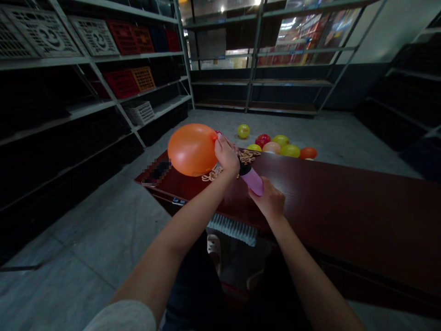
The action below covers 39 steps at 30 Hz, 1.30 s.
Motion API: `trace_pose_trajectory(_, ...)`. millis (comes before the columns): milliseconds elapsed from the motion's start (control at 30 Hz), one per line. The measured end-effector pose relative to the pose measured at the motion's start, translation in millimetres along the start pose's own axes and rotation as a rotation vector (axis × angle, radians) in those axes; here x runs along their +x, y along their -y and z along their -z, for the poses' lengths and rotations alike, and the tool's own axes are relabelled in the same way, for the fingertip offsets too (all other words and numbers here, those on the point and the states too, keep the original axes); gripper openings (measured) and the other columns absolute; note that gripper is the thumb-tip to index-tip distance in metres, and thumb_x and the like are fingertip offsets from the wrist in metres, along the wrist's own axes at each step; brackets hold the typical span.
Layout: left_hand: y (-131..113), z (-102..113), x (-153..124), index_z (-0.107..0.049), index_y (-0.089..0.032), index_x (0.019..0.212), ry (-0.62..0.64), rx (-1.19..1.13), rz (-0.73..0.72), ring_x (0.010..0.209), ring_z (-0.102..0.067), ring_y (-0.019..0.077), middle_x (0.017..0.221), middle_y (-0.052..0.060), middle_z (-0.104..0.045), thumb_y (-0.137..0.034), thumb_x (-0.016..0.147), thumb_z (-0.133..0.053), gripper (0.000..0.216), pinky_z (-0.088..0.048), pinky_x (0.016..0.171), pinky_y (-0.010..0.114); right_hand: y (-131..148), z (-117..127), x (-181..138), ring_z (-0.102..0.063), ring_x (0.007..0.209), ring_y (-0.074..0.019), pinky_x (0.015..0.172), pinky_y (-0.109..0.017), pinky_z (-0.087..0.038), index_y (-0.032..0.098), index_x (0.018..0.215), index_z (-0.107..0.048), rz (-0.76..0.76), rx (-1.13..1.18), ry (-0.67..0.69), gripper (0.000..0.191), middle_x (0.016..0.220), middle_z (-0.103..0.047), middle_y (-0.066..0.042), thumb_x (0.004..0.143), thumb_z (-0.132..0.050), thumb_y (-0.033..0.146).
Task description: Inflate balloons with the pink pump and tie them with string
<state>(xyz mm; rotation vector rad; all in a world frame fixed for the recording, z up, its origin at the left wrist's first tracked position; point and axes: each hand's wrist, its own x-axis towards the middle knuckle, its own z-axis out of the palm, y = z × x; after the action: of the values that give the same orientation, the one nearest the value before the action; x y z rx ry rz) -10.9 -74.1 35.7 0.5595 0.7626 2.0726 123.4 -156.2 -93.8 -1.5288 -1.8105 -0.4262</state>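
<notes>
The round orange rubber balloon (192, 149) is full and taut, and I judge the neck could slip off the nozzle if my pinch loosens, letting the air rush out. It could also burst if it takes more air, or if it rubs hard on the edge of the dark red-brown wooden table (344, 197) just under it. My left hand (226, 155) is closed around the balloon's neck, fingers curled tight, the wrist bent and the forearm stretched forward and up from my lap. My right hand (270, 201) is wrapped around the lower end of the pink plastic hand pump (253, 180), which slants up and to the left toward the balloon; that forearm comes in low from the right. The balloon hangs over the table's near left end, beside a loose heap of pale tan bands (248, 156) lying on the top. Beyond the table, a cluster of inflated yellow, red and orange balloons (280, 146) rests on the grey concrete floor (86, 239).
</notes>
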Motion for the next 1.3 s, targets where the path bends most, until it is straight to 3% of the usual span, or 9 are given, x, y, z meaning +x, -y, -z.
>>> trace_pose_trajectory(133,10,0,-7,-0.039,-0.022,0.073,0.026,0.015,-0.004,0.034,-0.029,0.0067,0.051,-0.008,-0.029,-0.056,0.098,-0.045,0.043,-0.027,0.037,0.021,3,2,1,-0.068,0.068,-0.0227,0.057,-0.028,-0.037,0.014,0.115,-0.065,-0.025,-0.017,0.008,0.044,0.086,-0.076,-0.010,0.085,-0.061,0.046)
trace_pose_trajectory(333,3,3,11,-0.036,-0.023,0.074,0.007,-0.037,0.010,0.031,-0.028,0.0076,0.048,-0.010,-0.026,-0.051,0.102,-0.039,0.039,-0.027,0.035,0.021,6,3,4,-0.070,0.071,-0.0211,0.057,-0.028,-0.037,0.017,0.113,-0.065,0.011,-0.048,-0.003,0.038,0.090,-0.076,-0.007,0.085,-0.063,0.043)
trace_pose_trajectory(667,-53,-6,58,-0.050,-0.021,0.087,-0.031,-0.082,-0.064,0.036,-0.030,0.0049,0.055,-0.009,-0.031,-0.055,0.100,-0.043,0.037,-0.026,0.038,0.018,10,8,4,-0.068,0.066,-0.0201,0.056,-0.028,-0.037,0.017,0.111,-0.066,0.026,0.008,-0.031,0.039,0.082,-0.075,-0.006,0.085,-0.064,0.046)
trace_pose_trajectory(800,-65,-6,72,-0.049,-0.021,0.085,-0.006,-0.116,-0.091,0.033,-0.028,0.0059,0.049,-0.010,-0.027,-0.047,0.103,-0.038,0.033,-0.024,0.036,0.018,9,7,3,-0.068,0.063,-0.0191,0.055,-0.028,-0.037,0.017,0.109,-0.067,0.050,0.011,-0.054,0.036,0.082,-0.076,-0.005,0.085,-0.065,0.044)
trace_pose_trajectory(1100,-30,2,56,-0.037,-0.022,0.074,-0.026,-0.065,-0.094,0.033,-0.029,0.0070,0.048,-0.009,-0.026,-0.039,0.104,-0.036,0.035,-0.025,0.036,0.019,4,4,3,-0.068,0.062,-0.0201,0.055,-0.028,-0.039,0.017,0.109,-0.067,0.019,-0.001,-0.024,0.038,0.081,-0.076,-0.005,0.083,-0.066,0.044)
trace_pose_trajectory(1300,-9,-12,17,-0.037,-0.022,0.072,0.058,-0.034,-0.057,0.033,-0.031,0.0067,0.049,-0.009,-0.028,-0.053,0.098,-0.047,0.041,-0.028,0.037,0.020,2,4,3,-0.070,0.066,-0.0218,0.057,-0.028,-0.042,0.014,0.113,-0.066,-0.032,0.059,-0.034,0.041,0.084,-0.076,-0.009,0.084,-0.063,0.044)
